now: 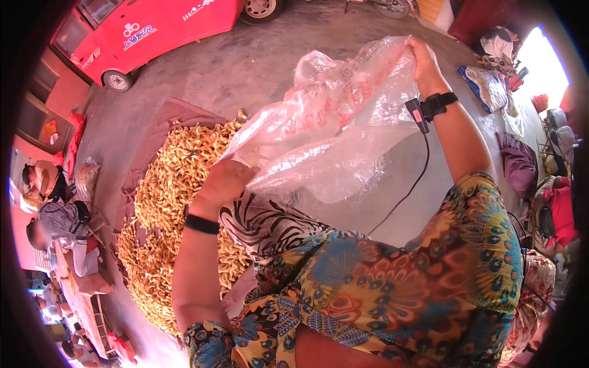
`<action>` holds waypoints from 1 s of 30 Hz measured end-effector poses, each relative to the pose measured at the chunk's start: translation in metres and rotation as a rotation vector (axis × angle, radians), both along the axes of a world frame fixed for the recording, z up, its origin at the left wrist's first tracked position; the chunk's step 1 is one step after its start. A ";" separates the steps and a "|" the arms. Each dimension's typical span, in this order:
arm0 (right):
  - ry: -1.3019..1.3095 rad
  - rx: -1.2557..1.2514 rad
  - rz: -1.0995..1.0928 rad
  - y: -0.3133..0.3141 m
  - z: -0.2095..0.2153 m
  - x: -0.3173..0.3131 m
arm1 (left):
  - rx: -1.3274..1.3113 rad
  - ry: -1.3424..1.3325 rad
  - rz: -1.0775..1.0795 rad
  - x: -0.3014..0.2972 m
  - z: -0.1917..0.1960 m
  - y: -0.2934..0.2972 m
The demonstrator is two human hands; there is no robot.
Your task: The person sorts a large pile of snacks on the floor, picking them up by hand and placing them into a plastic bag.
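Note:
A large translucent white plastic woven sack (331, 122) with red print is stretched out between my two hands. My left hand (228, 181) is closed on its near left edge, beside a pile. My right hand (422, 58) is raised far to the right, fingers closed on the sack's other end. The sack's middle hangs loose and crumpled, and its lower part droops toward the floor. Below and left of my left hand spreads a big heap of yellow-brown, curled, finger-like pieces (165, 178), whose exact kind I cannot make out.
The heap lies partly on a dark cloth (175, 113). A red van (147, 30) stands at the far left. Several people sit at the left, one in a grey top (61, 221). Bundled cloths and bags (518, 162) line the right side. A cable (423, 165) hangs from my right wrist.

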State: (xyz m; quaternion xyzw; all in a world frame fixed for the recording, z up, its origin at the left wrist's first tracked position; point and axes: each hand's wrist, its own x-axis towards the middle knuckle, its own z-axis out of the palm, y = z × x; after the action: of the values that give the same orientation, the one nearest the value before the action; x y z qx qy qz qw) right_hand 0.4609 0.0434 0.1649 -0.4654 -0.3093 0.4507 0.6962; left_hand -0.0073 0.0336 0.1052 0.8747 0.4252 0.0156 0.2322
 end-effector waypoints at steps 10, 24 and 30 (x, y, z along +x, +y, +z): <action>0.172 -0.150 0.353 -0.022 0.004 -0.144 | 0.688 -0.549 0.045 0.065 0.037 -0.014; -1.485 0.507 -0.343 0.019 -0.013 -0.088 | -0.802 -0.890 0.583 0.049 -0.038 0.094; -1.530 -0.113 0.920 -0.038 -0.129 -0.203 | -0.850 -1.403 0.709 0.040 -0.047 0.125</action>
State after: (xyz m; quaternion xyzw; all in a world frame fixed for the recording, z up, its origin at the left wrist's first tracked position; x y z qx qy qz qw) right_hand 0.2578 0.0059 0.0358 -0.5023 -0.8223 0.2663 0.0258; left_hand 0.0322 0.1585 0.0586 0.3210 0.4007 0.4589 0.7251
